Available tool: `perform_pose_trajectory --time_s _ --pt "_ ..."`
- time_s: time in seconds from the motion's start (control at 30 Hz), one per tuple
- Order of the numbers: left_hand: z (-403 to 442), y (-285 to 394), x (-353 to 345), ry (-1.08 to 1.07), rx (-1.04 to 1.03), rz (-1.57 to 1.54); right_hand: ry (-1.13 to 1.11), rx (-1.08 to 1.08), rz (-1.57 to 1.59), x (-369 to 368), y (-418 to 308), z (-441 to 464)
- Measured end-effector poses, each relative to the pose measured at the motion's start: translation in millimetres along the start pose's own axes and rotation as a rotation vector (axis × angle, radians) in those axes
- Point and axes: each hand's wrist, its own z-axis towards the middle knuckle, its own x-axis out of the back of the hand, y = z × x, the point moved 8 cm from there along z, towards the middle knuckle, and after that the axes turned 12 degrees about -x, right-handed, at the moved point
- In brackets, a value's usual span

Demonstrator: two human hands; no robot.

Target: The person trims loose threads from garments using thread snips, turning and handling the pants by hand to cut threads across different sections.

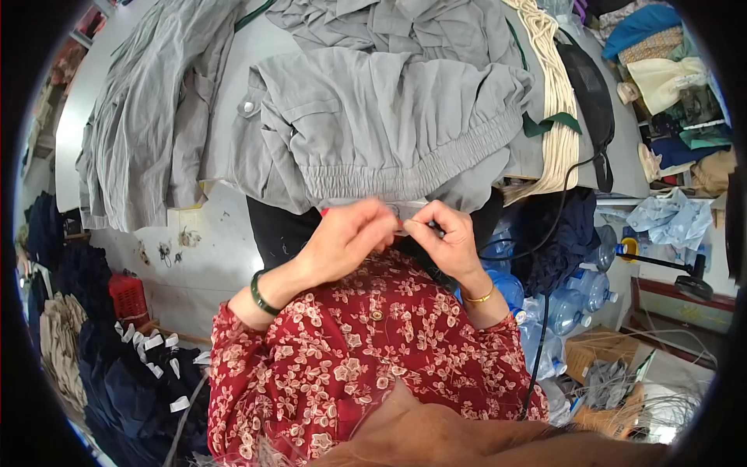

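Both hands meet in front of the red floral shirt [373, 327], just below the table's front edge. My left hand [354, 237], with a dark green bangle on its wrist, is blurred, its fingers curled together. My right hand [445, 237], with a gold bracelet, has thumb and forefinger pinched beside a small reddish thing too small to make out. Just beyond them lies a grey garment [373, 117] with a gathered elastic waistband [366, 180] along its near edge. A flap with a round button [249, 107] shows at its left.
More grey garments lie at the left [156, 117] and back of the table [68, 156]. Cream cords [562, 117] and a black bag [587, 101] run along the right. Water bottles [572, 307], a black cable, a red basket [128, 300] and dark clothes [117, 381] are below.
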Motion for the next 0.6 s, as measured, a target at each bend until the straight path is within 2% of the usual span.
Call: perform_pose_trajectory --time_s 0.07,0.1,0.17,0.23,0.3,0.37,0.4,0.43,0.53,0.6 --pt "12.2 -3.0 8.8 0.161 0.087 0.017 0.052 0.128 -0.122 -6.1 -18.2 -0.5" --pt "24.0 -8.2 5.3 0.161 0.041 0.008 0.093 0.277 -0.142 -1.6 -34.2 0.8" --pt "25.7 -24.5 1.9 0.146 0.057 0.024 0.002 0.273 -0.123 -18.4 -35.8 -5.1" --pt "22.0 -30.8 1.0 0.132 0.144 -0.086 -0.192 0.309 -0.149 -36.4 -37.1 -13.4" --pt "18.2 -36.9 0.6 0.168 0.160 -0.249 -0.184 0.211 -0.241 -35.9 -29.3 -18.9" --pt "14.0 -36.2 5.0 0.191 0.133 -0.319 0.145 0.156 -0.280 -9.4 -29.2 -16.0" --pt "11.9 -37.6 6.4 0.204 0.096 -0.333 0.254 0.200 -0.314 6.1 -39.2 -17.0" --pt "9.8 -36.8 8.5 0.218 0.060 -0.344 0.312 0.097 -0.407 14.8 -33.3 -17.4" --pt "8.3 -32.1 6.4 0.219 0.043 -0.340 0.429 0.310 -0.694 20.9 -47.7 -18.3" --pt "9.2 -29.3 2.3 0.204 0.021 -0.306 0.446 0.365 -0.841 14.4 -58.7 -17.1"
